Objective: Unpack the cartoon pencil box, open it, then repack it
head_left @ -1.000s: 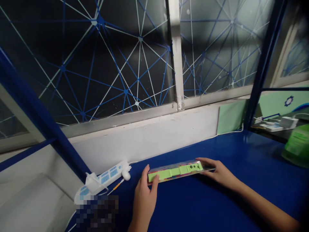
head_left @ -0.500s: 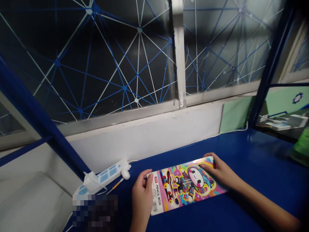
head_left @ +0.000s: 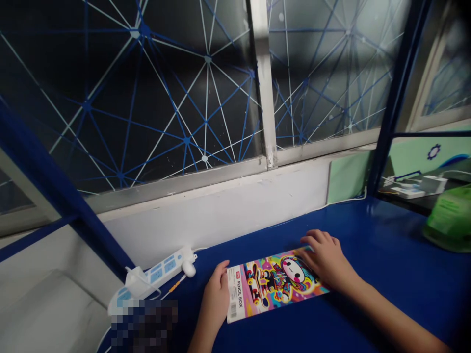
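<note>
The flat, colourful pencil box (head_left: 274, 287), printed with a cartoon figure on a skateboard and the words "PENCIL BOX", lies at a slant on the blue tabletop. My left hand (head_left: 215, 296) is at its white left end, thumb and fingers closed at the edge. Over the right end is my right hand (head_left: 327, 257), fingers apart and slightly bent, covering that corner. Whether the right fingertips touch the box I cannot tell.
A white power strip (head_left: 162, 277) with plugs and cables is at the left. A green package (head_left: 449, 218) stands at the far right. Behind the blue table (head_left: 368, 235) rise a low white wall and patterned windows. Blue frame posts (head_left: 393, 98) flank both sides.
My right hand has let go of the box's right end and now hovers over it with fingers apart. The box appears lower and flatter. The view has shifted slightly right.
</note>
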Available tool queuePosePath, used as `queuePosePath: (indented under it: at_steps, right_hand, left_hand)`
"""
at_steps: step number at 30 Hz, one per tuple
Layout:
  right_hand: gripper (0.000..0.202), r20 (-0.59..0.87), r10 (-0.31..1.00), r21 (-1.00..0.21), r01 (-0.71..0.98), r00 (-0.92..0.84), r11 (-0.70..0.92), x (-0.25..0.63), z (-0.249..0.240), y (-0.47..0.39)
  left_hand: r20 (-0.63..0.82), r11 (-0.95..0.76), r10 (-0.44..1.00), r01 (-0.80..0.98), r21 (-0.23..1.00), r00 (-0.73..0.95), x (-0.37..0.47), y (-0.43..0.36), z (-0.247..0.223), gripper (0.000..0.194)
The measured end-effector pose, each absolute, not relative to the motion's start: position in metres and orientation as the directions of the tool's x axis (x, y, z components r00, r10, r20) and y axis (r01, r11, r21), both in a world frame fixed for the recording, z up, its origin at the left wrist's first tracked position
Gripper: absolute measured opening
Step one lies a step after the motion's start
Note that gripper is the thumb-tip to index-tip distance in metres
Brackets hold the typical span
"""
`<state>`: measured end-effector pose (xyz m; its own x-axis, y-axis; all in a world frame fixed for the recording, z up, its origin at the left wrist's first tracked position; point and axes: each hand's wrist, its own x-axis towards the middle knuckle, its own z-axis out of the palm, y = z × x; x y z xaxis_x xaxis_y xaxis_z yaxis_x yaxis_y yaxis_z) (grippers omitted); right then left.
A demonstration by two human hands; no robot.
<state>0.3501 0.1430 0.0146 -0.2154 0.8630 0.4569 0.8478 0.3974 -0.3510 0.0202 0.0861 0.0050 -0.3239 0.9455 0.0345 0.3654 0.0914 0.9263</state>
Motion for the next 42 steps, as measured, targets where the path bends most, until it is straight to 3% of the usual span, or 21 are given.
queuePosePath:
  at_steps: [3, 6, 8, 10, 16, 21, 25, 30, 32, 34, 36, 40, 42]
  right_hand:
    - [0.033, 0.397, 0.790, -0.295, 0.750, -0.468, 0.592, 0.315, 0.031, 0.115]
    - [0.066, 0.240, 0.653, -0.391, 0.544, -0.718, 0.742, 0.277, 0.034, 0.086]
    - [0.086, 0.180, 0.606, -0.446, 0.485, -0.775, 0.752, 0.260, 0.032, 0.074]
    - [0.091, 0.138, 0.614, -0.482, 0.488, -0.777, 0.727, 0.254, 0.032, 0.070]
    - [0.079, 0.065, 0.711, -0.472, 0.606, -0.700, 0.640, 0.300, 0.035, 0.076]
    - [0.048, 0.132, 0.799, -0.423, 0.696, -0.586, 0.580, 0.366, 0.017, 0.088]
    - [0.045, 0.183, 0.803, -0.373, 0.716, -0.567, 0.590, 0.375, 0.009, 0.090]
    - [0.041, 0.233, 0.744, -0.311, 0.677, -0.626, 0.667, 0.335, 0.018, 0.091]
    - [0.039, 0.230, 0.719, -0.282, 0.662, -0.656, 0.695, 0.317, 0.026, 0.093]
    - [0.035, 0.229, 0.706, -0.273, 0.652, -0.670, 0.707, 0.303, 0.033, 0.095]
    - [0.037, 0.219, 0.692, -0.295, 0.629, -0.688, 0.719, 0.292, 0.037, 0.097]
    - [0.068, 0.149, 0.643, -0.326, 0.577, -0.751, 0.749, 0.277, 0.028, 0.098]
    - [0.072, 0.138, 0.646, -0.311, 0.586, -0.751, 0.748, 0.275, 0.020, 0.100]
  left_hand:
    - [0.039, 0.102, 0.953, 0.439, 0.893, -0.302, 0.016, 0.083, 0.006, 0.042]
    - [0.035, 0.097, 0.965, 0.483, 0.870, -0.258, 0.016, 0.079, 0.005, 0.043]
    - [0.038, 0.089, 0.971, 0.507, 0.857, -0.236, 0.018, 0.077, 0.006, 0.046]
    - [0.046, 0.081, 0.975, 0.535, 0.841, -0.220, 0.019, 0.075, 0.009, 0.046]
    - [0.074, 0.067, 0.979, 0.651, 0.756, -0.188, 0.020, 0.072, 0.020, 0.034]
    - [0.064, 0.091, 0.983, 0.759, 0.644, -0.173, 0.020, 0.074, 0.026, 0.028]
    - [0.081, 0.122, 0.979, 0.857, 0.501, -0.187, 0.021, 0.074, 0.032, 0.033]
    - [0.236, 0.141, 0.951, 0.961, 0.239, -0.199, 0.042, 0.062, 0.044, 0.037]
    - [0.271, 0.098, 0.952, 0.981, 0.167, -0.141, 0.057, 0.058, 0.043, 0.036]
    - [0.204, -0.030, 0.979, 0.995, 0.097, 0.010, 0.070, 0.057, 0.040, 0.041]
    - [0.129, -0.096, 0.988, 0.989, 0.115, 0.081, 0.077, 0.058, 0.034, 0.048]
    - [0.087, -0.124, 0.990, 0.982, 0.141, 0.112, 0.076, 0.057, 0.029, 0.059]
    - [0.067, -0.130, 0.990, 0.979, 0.156, 0.121, 0.073, 0.056, 0.030, 0.063]
